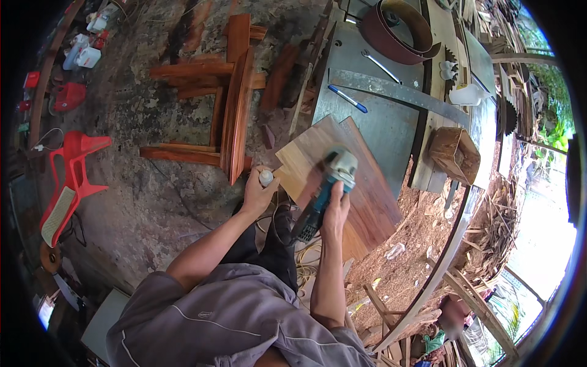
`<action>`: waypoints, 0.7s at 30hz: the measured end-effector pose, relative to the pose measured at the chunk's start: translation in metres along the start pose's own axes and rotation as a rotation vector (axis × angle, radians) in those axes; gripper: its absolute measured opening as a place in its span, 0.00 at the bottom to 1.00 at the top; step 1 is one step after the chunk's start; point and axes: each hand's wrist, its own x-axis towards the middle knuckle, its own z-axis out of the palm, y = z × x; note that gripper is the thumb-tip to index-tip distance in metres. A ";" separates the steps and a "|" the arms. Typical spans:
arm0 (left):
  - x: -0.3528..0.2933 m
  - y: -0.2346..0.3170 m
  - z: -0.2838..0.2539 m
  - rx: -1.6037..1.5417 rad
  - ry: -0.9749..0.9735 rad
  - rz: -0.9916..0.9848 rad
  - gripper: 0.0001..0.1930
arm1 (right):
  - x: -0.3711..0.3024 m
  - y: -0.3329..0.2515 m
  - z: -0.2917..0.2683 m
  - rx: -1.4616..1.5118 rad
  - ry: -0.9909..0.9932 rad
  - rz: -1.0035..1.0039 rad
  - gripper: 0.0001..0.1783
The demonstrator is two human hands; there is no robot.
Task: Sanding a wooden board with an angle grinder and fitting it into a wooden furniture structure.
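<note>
The right hand (335,211) is grasping a teal power tool (317,208) by its body, the thumb and fingers wrapping around it; the tool's pale head is lying over the wooden panel (376,205) and looking blurred. The left hand (258,194) is closing around a small white round-topped object (266,177), which is poking up between thumb and fingers; what it is exactly, I cannot tell. That hand is sitting just beside the panel's left edge, and whether a fingertip is also touching the wood is unclear.

The panel, pale on the left and darker brown on the right, is lying partly on the near end of the metal table (391,136) and reaching nearer to the person. It is probably being placed there so that the table is supporting it while the tool is staying within easy reach. The right hand is probably holding the tool by its body so that the head is facing the wood.

Relative to the hands, the panel is spreading beneath and beyond the right hand and lying right of the left one. Farther off on the table, a blue-and-white pen (347,99), a long metal strip (397,95) and a wrench (380,66) are resting beyond the panel, apart from both hands.
</note>
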 end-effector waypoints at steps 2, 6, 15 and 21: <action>0.001 -0.002 0.001 0.053 -0.036 0.047 0.13 | -0.002 0.008 -0.006 0.060 0.063 -0.036 0.30; 0.004 -0.007 0.003 0.073 -0.026 0.013 0.13 | 0.012 0.012 0.015 -0.174 -0.060 -0.048 0.30; 0.003 -0.008 -0.001 -0.052 -0.047 -0.050 0.15 | 0.023 0.012 -0.011 -0.112 0.008 -0.035 0.32; 0.000 0.006 0.002 -0.046 -0.052 -0.051 0.15 | 0.024 0.006 -0.016 0.029 0.027 -0.069 0.30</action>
